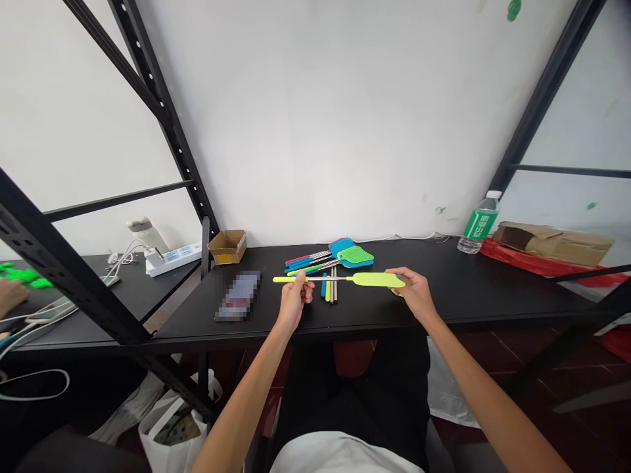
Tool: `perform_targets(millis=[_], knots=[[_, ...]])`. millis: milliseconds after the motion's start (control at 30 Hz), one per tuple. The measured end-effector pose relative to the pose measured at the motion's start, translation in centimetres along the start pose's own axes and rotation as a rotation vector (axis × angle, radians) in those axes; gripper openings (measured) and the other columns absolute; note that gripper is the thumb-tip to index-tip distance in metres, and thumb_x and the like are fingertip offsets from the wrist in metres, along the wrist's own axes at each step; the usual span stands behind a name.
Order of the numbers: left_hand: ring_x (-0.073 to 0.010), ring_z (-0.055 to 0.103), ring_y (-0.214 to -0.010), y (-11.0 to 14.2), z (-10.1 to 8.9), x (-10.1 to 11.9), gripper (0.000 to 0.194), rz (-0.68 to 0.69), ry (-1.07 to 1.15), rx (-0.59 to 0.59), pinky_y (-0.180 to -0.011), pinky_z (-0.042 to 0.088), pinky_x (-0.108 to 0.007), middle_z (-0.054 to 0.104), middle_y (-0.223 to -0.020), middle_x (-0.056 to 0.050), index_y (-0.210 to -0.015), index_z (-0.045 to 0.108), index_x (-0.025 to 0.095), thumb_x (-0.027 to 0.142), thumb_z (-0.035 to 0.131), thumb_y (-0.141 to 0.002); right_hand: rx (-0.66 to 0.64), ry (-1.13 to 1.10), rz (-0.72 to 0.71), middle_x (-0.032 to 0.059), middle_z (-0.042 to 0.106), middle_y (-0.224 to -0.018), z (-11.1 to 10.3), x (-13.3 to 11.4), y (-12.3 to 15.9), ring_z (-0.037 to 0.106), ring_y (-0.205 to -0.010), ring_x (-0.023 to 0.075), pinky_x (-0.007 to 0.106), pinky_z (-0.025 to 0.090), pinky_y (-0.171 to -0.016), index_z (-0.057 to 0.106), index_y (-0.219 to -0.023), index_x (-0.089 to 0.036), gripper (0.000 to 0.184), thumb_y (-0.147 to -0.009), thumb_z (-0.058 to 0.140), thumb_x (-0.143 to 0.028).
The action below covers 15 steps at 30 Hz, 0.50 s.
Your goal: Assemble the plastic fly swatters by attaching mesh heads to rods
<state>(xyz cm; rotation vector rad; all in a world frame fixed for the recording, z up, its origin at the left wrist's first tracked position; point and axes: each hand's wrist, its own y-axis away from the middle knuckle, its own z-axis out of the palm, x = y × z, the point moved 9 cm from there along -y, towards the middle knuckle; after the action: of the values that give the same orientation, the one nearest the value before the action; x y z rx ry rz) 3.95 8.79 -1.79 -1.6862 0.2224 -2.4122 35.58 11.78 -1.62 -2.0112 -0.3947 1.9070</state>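
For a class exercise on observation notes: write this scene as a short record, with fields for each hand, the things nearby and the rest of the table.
Left hand: grips the metal shaft of a yellow fly swatter
Right hand: holds the swatter's flat head
Nearby: coloured rods; blue and green fly swatters
Rest: black table; water bottle; small cardboard box
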Motion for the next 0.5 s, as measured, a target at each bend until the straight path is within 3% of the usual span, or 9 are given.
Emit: perform_targets(millis=[500], knots=[[-0.0077, 0.038, -0.048, -0.05, -0.10, 0.15, 0.047, 0.013, 0.013, 0.017, -0.050, 0.029, -0.025, 0.045, -0.051, 0.001, -0.070, 0.069, 0.011, 0.056, 0.062, -0.085, 0.005, 0.010, 0.034, 0.0035, 0.065, -0.066, 0.33, -0.14, 0.19, 0.057, -0.059, 0.0158, 0.026, 0.044, -0.051, 0.065, -0.076, -0.019, 0.032, -0.073, 0.078, -0.048]])
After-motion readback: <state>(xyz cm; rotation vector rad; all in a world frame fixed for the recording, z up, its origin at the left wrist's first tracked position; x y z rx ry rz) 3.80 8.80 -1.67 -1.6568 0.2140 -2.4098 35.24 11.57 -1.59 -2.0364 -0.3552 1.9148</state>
